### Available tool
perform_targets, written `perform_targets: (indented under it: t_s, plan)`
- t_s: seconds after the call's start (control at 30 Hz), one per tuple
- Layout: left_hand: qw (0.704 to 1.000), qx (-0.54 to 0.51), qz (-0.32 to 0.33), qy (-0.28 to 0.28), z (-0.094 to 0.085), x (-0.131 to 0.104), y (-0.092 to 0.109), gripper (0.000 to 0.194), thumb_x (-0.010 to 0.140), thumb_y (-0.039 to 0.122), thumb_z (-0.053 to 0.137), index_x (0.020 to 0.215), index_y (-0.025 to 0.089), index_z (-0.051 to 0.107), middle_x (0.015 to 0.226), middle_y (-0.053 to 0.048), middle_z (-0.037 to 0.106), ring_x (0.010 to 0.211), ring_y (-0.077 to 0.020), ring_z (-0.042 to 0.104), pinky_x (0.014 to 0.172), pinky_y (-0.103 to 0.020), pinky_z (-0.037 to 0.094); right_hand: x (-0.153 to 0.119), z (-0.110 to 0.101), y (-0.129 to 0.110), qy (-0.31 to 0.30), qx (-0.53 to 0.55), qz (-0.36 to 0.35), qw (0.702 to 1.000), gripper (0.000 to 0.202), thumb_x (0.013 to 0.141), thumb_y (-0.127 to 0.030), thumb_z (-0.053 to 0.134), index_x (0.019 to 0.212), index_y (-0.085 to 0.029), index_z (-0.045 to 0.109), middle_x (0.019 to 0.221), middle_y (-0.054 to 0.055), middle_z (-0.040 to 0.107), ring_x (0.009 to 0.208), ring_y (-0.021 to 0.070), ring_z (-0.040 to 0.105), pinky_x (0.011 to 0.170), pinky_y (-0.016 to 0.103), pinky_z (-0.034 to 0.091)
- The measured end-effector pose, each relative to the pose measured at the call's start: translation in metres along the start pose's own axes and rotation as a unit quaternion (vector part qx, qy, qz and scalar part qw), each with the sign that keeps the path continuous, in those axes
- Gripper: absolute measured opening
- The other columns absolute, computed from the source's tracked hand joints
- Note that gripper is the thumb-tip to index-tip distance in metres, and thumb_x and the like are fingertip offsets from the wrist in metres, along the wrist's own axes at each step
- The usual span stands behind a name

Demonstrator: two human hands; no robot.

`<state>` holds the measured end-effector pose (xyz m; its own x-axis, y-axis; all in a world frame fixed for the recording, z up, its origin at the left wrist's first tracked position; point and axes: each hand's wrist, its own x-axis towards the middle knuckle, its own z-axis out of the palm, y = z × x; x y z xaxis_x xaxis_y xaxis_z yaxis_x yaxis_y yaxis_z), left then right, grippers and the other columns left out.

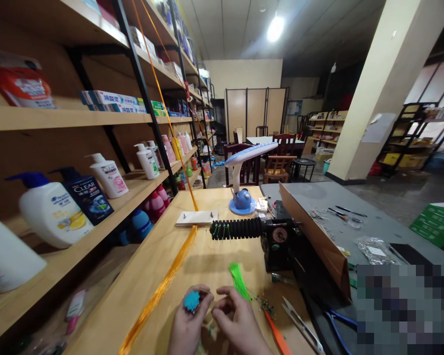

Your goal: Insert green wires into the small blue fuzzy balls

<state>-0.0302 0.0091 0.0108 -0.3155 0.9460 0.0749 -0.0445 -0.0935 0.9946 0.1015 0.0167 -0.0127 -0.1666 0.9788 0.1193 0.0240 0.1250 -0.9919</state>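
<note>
My left hand (191, 320) is closed around a bright blue tuft (191, 301), perhaps the end of a strand bundle. Beside it, my right hand (234, 318) has its fingers curled in, thumb and forefinger nearly pinched; anything between them is too small to make out. Small greenish bits show below, between the hands. Just beyond the right hand lies a bundle of bright green strands (239, 280). Small beaded pieces (265, 304) lie by an orange-handled tool (277, 334), with metal snips (302, 323) farther right.
Long orange strands (170, 270) run across the table's left from a white plate (187, 220). A black ribbed roller (244, 229) with green ties projects from a black machine (277, 241). Behind stands a blue lamp (241, 203). A cardboard panel (314, 236) rises right; shelves (133, 197) line the left.
</note>
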Motion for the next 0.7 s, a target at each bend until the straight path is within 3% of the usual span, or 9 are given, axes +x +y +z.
perform_targets:
  t_s: [0.1, 0.2, 0.33, 0.4, 0.47, 0.57, 0.7]
  plan:
    - [1.0, 0.008, 0.007, 0.005, 0.0, 0.002, 0.002, 0.032, 0.063, 0.045, 0.084, 0.077, 0.019, 0.07, 0.079, -0.005, 0.072, 0.084, -0.0258, 0.067, 0.079, -0.028, 0.053, 0.001, 0.0, 0.0, 0.006, -0.081, 0.005, 0.997, 0.007, 0.077, -0.023, 0.065, 0.081, -0.018, 0.067, 0.07, 0.004, 0.072, 0.066, 0.0195, 0.067, 0.063, 0.026, 0.047]
    - [1.0, 0.016, 0.013, 0.004, 0.0, 0.003, 0.002, 0.032, 0.063, 0.045, 0.084, 0.078, 0.019, 0.071, 0.079, -0.005, 0.072, 0.084, -0.0258, 0.067, 0.079, -0.027, 0.052, 0.002, 0.001, -0.001, 0.013, -0.105, 0.022, 0.994, 0.013, 0.08, -0.022, 0.062, 0.068, -0.02, 0.066, 0.065, 0.003, 0.073, 0.063, 0.0193, 0.069, 0.059, 0.025, 0.046]
    - [1.0, 0.02, 0.005, -0.023, 0.0, 0.005, 0.004, 0.034, 0.064, 0.046, 0.083, 0.077, 0.018, 0.07, 0.078, -0.005, 0.071, 0.082, -0.025, 0.067, 0.077, -0.027, 0.053, 0.004, -0.001, -0.003, 0.015, -0.095, 0.023, 0.995, 0.014, 0.082, -0.024, 0.063, 0.069, -0.021, 0.068, 0.066, 0.003, 0.074, 0.063, 0.0217, 0.07, 0.06, 0.027, 0.047]
    - [0.999, 0.015, 0.0, -0.032, 0.0, 0.005, 0.006, 0.035, 0.063, 0.047, 0.083, 0.078, 0.018, 0.07, 0.078, -0.005, 0.072, 0.082, -0.0251, 0.067, 0.077, -0.027, 0.053, 0.004, -0.003, -0.003, 0.009, -0.095, 0.015, 0.995, 0.005, 0.079, -0.022, 0.066, 0.077, -0.022, 0.071, 0.07, 0.003, 0.074, 0.066, 0.0225, 0.07, 0.062, 0.028, 0.048]
    - [0.999, 0.009, -0.003, -0.031, 0.001, 0.006, 0.008, 0.035, 0.062, 0.047, 0.083, 0.077, 0.018, 0.07, 0.078, -0.006, 0.072, 0.082, -0.0255, 0.067, 0.076, -0.027, 0.054, 0.003, -0.004, -0.002, 0.005, -0.105, 0.018, 0.994, 0.011, 0.075, -0.02, 0.07, 0.085, -0.022, 0.073, 0.072, 0.002, 0.074, 0.068, 0.0225, 0.07, 0.062, 0.027, 0.047]
    - [1.0, 0.009, -0.002, -0.025, 0.002, 0.007, 0.008, 0.034, 0.061, 0.046, 0.085, 0.076, 0.018, 0.07, 0.078, -0.006, 0.072, 0.083, -0.0262, 0.068, 0.078, -0.029, 0.054, 0.003, -0.004, -0.003, 0.01, -0.139, 0.034, 0.99, 0.005, 0.075, -0.019, 0.069, 0.075, -0.023, 0.072, 0.068, 0.002, 0.074, 0.064, 0.0214, 0.068, 0.058, 0.026, 0.044]
    - [1.0, 0.001, -0.005, -0.031, 0.003, 0.006, 0.006, 0.035, 0.061, 0.046, 0.084, 0.077, 0.019, 0.07, 0.076, -0.005, 0.071, 0.078, -0.0249, 0.068, 0.073, -0.029, 0.055, 0.006, -0.004, -0.012, 0.022, -0.163, 0.037, 0.986, 0.016, 0.08, -0.023, 0.066, 0.065, -0.023, 0.071, 0.065, 0.003, 0.075, 0.062, 0.0221, 0.069, 0.057, 0.026, 0.043]
